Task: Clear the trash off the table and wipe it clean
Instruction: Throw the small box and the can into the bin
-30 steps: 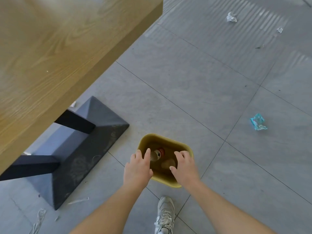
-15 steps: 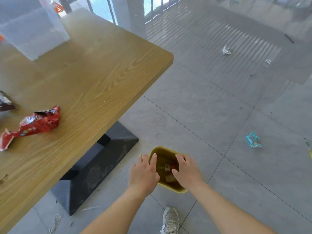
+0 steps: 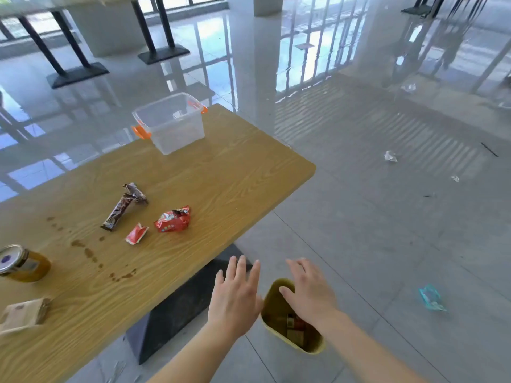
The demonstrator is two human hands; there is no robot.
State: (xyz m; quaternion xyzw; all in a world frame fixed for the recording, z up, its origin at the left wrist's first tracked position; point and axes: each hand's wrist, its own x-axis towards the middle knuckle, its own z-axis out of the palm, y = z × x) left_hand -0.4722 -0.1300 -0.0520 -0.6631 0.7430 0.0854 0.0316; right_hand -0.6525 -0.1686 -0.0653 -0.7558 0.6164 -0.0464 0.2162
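My left hand (image 3: 236,297) and my right hand (image 3: 309,293) hover open above a yellow trash bin (image 3: 276,308) on the floor beside the wooden table (image 3: 221,178); the bin holds some trash. On the table lie a crumpled red wrapper (image 3: 172,220), a small red scrap (image 3: 136,234), a brown bar wrapper (image 3: 119,211) and a second brown wrapper (image 3: 136,192). Brown spill stains (image 3: 88,252) dot the tabletop. Both hands hold nothing.
A clear plastic box with orange latches (image 3: 171,123) stands at the table's far end. A lidded jar (image 3: 22,263) and a brown paper carton (image 3: 25,315) sit at the left. Litter on the floor: a teal wrapper (image 3: 431,297), white scraps (image 3: 390,156). The table's dark base (image 3: 179,305) stands beside the bin.
The view has tilted up from the bin to the tabletop. Both hands have lifted off the bin's rim and spread their fingers.
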